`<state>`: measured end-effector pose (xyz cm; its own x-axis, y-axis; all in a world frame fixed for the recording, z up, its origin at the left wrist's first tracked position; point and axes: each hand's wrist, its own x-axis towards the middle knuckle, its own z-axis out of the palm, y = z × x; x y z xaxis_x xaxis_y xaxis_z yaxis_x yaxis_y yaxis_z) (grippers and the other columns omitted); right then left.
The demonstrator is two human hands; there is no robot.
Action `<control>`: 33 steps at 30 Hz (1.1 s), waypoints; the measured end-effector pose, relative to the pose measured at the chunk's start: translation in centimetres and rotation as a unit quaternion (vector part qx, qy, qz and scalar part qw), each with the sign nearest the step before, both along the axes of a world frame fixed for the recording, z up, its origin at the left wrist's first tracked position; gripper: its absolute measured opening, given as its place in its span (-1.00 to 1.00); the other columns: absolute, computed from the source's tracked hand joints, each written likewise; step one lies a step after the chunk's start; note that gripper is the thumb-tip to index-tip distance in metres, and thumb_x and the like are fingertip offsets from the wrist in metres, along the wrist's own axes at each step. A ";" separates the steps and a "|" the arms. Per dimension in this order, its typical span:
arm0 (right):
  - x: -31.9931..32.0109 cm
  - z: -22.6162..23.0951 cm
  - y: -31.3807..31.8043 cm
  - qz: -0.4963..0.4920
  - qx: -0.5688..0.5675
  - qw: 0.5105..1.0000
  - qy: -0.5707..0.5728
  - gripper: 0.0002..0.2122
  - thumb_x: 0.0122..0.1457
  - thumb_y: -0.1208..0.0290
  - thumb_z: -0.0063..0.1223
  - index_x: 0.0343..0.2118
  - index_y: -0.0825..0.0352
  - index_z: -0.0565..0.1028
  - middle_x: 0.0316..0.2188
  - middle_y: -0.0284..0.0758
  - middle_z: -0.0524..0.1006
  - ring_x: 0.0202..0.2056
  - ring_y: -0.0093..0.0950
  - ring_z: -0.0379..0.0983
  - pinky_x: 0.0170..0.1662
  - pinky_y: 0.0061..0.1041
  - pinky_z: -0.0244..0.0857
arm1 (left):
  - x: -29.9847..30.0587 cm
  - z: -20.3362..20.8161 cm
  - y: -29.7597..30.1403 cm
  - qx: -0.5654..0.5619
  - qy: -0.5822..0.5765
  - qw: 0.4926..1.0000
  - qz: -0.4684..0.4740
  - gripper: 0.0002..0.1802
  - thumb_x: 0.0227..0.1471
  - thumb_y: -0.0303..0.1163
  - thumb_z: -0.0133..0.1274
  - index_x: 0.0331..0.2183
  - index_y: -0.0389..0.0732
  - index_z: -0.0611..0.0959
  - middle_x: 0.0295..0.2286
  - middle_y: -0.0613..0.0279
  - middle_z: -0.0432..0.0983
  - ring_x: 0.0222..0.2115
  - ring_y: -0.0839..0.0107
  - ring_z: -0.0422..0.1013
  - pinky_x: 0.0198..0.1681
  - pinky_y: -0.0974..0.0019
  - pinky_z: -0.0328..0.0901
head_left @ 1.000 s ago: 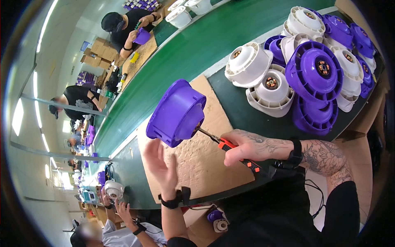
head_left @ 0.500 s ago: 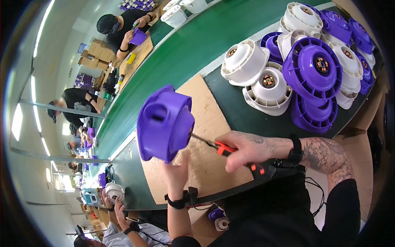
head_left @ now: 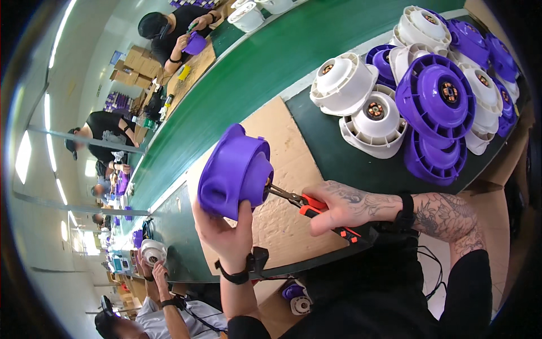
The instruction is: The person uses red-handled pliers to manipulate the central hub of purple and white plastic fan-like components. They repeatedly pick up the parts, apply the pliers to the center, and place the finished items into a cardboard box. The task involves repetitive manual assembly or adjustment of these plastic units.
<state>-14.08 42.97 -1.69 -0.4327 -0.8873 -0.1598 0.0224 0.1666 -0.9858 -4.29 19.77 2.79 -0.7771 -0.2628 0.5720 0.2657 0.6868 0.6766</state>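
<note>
A purple plastic motor housing (head_left: 232, 169) is held above the cardboard by my left hand (head_left: 230, 240), whose fingers and thumb grip its lower side. Its broad rim faces left and its narrower round end faces right. My right hand (head_left: 345, 204) is closed around long-nosed pliers (head_left: 288, 195) with red and black handles. The plier tips reach the middle of the narrow end, where a bit of copper colour shows. Whether the jaws pinch anything there is too small to tell. Black bands circle both my wrists.
A flat cardboard sheet (head_left: 282, 152) lies on the dark green bench. At right stands a pile of white housings (head_left: 344, 85) and purple housings (head_left: 435, 96). A green conveyor belt (head_left: 237, 85) runs beyond. Co-workers sit along the line; one at lower left handles a white housing (head_left: 153, 252).
The purple housing has turned and moved slightly right and down. My left hand has shifted its grip, with the thumb now on the near side. The pliers' handles are spread somewhat wider.
</note>
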 end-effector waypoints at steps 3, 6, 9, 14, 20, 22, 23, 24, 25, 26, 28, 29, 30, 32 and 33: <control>-0.5 -0.1 -0.2 0.001 -0.032 0.999 -0.036 -0.48 -0.10 -0.03 0.22 -0.45 0.46 0.43 -0.58 -0.17 0.45 -0.49 -0.33 0.42 -0.36 -0.29 0.31 | 1.0 -4.7 -1.3 -0.010 -0.055 0.997 0.057 -0.39 0.03 -0.56 0.27 0.12 -0.41 0.46 0.06 0.03 0.48 0.04 0.29 0.43 0.19 0.21 0.26; -0.3 1.6 0.7 0.010 -0.050 0.999 -0.012 -0.51 -0.10 0.01 0.22 -0.46 0.45 0.42 -0.59 -0.16 0.46 -0.50 -0.33 0.42 -0.37 -0.31 0.31 | 2.6 -6.6 -3.3 -0.153 -0.243 0.956 0.051 -0.43 0.08 -0.46 0.30 0.10 -0.36 0.51 0.07 0.09 0.50 0.07 0.26 0.42 0.18 0.17 0.25; 0.0 0.9 0.6 0.017 -0.035 0.999 0.028 -0.48 -0.08 -0.03 0.22 -0.43 0.48 0.44 -0.55 -0.10 0.48 -0.46 -0.29 0.47 -0.34 -0.29 0.32 | 2.4 -4.3 -4.7 0.042 -0.153 0.987 0.004 -0.23 0.04 -0.33 0.32 0.20 -0.41 0.39 0.15 -0.05 0.40 0.16 0.17 0.34 0.26 0.09 0.15; 0.8 -0.4 -0.4 0.009 -0.002 0.999 0.046 -0.52 -0.11 0.04 0.27 -0.45 0.41 0.34 -0.62 -0.23 0.34 -0.53 -0.30 0.32 -0.41 -0.29 0.18 | 0.2 2.9 -2.0 0.083 0.056 0.989 -0.111 0.10 -0.04 -0.05 0.27 0.34 -0.42 0.14 0.28 -0.26 0.16 0.31 -0.03 0.15 0.35 -0.01 0.05; -0.3 0.3 0.3 -0.006 -0.010 1.000 -0.012 -0.54 -0.13 0.07 0.27 -0.46 0.41 0.34 -0.61 -0.24 0.36 -0.53 -0.33 0.33 -0.41 -0.28 0.19 | -0.2 -0.8 -0.7 0.043 0.038 0.998 -0.014 -0.23 -0.09 -0.34 0.40 0.12 -0.46 0.49 -0.03 -0.07 0.54 -0.09 0.20 0.52 0.08 0.21 0.35; -0.6 0.1 0.0 -0.014 -0.027 0.999 -0.026 -0.54 -0.13 0.08 0.27 -0.46 0.41 0.34 -0.61 -0.25 0.37 -0.53 -0.35 0.33 -0.42 -0.29 0.19 | 0.7 -3.1 -2.4 -0.031 -0.038 0.998 0.026 -0.36 -0.07 -0.38 0.38 0.03 -0.44 0.56 -0.08 -0.03 0.57 -0.14 0.21 0.55 0.04 0.20 0.36; -0.7 0.0 0.0 -0.022 -0.032 0.999 -0.032 -0.54 -0.13 0.08 0.27 -0.46 0.41 0.34 -0.61 -0.25 0.37 -0.53 -0.36 0.33 -0.42 -0.29 0.19 | 0.9 -3.6 -3.0 -0.120 -0.116 0.984 0.060 -0.45 -0.06 -0.42 0.38 -0.03 -0.42 0.59 -0.10 -0.03 0.59 -0.15 0.20 0.55 0.03 0.20 0.35; -0.7 0.1 0.0 -0.008 -0.031 0.999 -0.018 -0.55 -0.12 0.08 0.27 -0.46 0.41 0.35 -0.61 -0.26 0.37 -0.53 -0.36 0.33 -0.42 -0.30 0.19 | 1.3 -4.1 -2.7 -0.166 -0.200 0.959 0.112 -0.51 -0.06 -0.43 0.37 -0.08 -0.40 0.63 -0.13 -0.09 0.59 -0.07 0.18 0.52 0.05 0.17 0.32; -0.5 0.2 0.1 -0.008 -0.037 0.999 -0.016 -0.54 -0.12 0.08 0.27 -0.45 0.41 0.35 -0.61 -0.26 0.37 -0.53 -0.36 0.33 -0.42 -0.30 0.19 | 1.0 -5.3 -3.4 -0.079 -0.207 0.971 0.095 -0.51 -0.05 -0.43 0.35 -0.06 -0.42 0.62 -0.11 -0.08 0.59 0.01 0.16 0.48 0.12 0.15 0.27; -0.2 0.3 0.3 -0.008 -0.043 0.999 -0.013 -0.54 -0.12 0.07 0.27 -0.45 0.41 0.35 -0.61 -0.26 0.37 -0.53 -0.36 0.34 -0.42 -0.30 0.19 | 1.6 -5.3 -3.9 -0.007 -0.188 0.981 0.053 -0.43 -0.03 -0.40 0.33 0.01 -0.42 0.57 -0.04 -0.08 0.55 0.06 0.15 0.44 0.17 0.13 0.24; 0.1 0.4 0.3 -0.014 -0.038 0.999 0.018 -0.52 -0.11 0.06 0.27 -0.44 0.43 0.35 -0.62 -0.21 0.37 -0.54 -0.31 0.34 -0.42 -0.29 0.20 | 2.5 -4.5 -4.7 0.126 -0.098 0.987 -0.024 -0.25 -0.01 -0.34 0.30 0.17 -0.42 0.41 0.11 -0.07 0.42 0.17 0.13 0.34 0.26 0.09 0.17; 0.2 0.0 0.1 -0.015 -0.025 0.999 0.033 -0.52 -0.11 0.06 0.27 -0.44 0.44 0.35 -0.62 -0.19 0.37 -0.54 -0.29 0.35 -0.42 -0.29 0.21 | 2.3 -3.8 -4.8 0.186 -0.027 0.981 -0.058 -0.14 -0.01 -0.31 0.29 0.24 -0.42 0.31 0.18 -0.07 0.34 0.22 0.12 0.29 0.30 0.06 0.13; 0.2 -0.1 0.0 -0.015 -0.015 0.998 0.054 -0.52 -0.11 0.07 0.27 -0.44 0.45 0.35 -0.63 -0.17 0.37 -0.54 -0.26 0.36 -0.42 -0.28 0.22 | 1.3 -1.1 -3.2 0.196 0.034 0.971 -0.131 0.00 -0.03 -0.26 0.30 0.31 -0.39 0.18 0.24 -0.07 0.23 0.28 0.12 0.20 0.33 0.01 0.09; 0.2 -0.4 -0.2 -0.025 0.007 0.995 0.095 -0.51 -0.11 0.07 0.27 -0.44 0.46 0.36 -0.63 -0.10 0.38 -0.54 -0.18 0.38 -0.41 -0.26 0.24 | -0.8 1.3 -1.6 0.134 0.058 0.980 -0.134 0.03 -0.07 -0.28 0.33 0.31 -0.41 0.18 0.22 -0.10 0.26 0.26 0.13 0.23 0.32 0.03 0.11; 0.4 -0.6 -0.3 -0.030 0.014 0.994 0.101 -0.51 -0.12 0.06 0.27 -0.44 0.46 0.36 -0.63 -0.09 0.39 -0.54 -0.17 0.39 -0.41 -0.25 0.24 | -1.2 1.6 -1.1 0.103 0.069 0.983 -0.135 0.04 -0.08 -0.29 0.35 0.30 -0.41 0.18 0.21 -0.11 0.27 0.24 0.14 0.24 0.31 0.04 0.13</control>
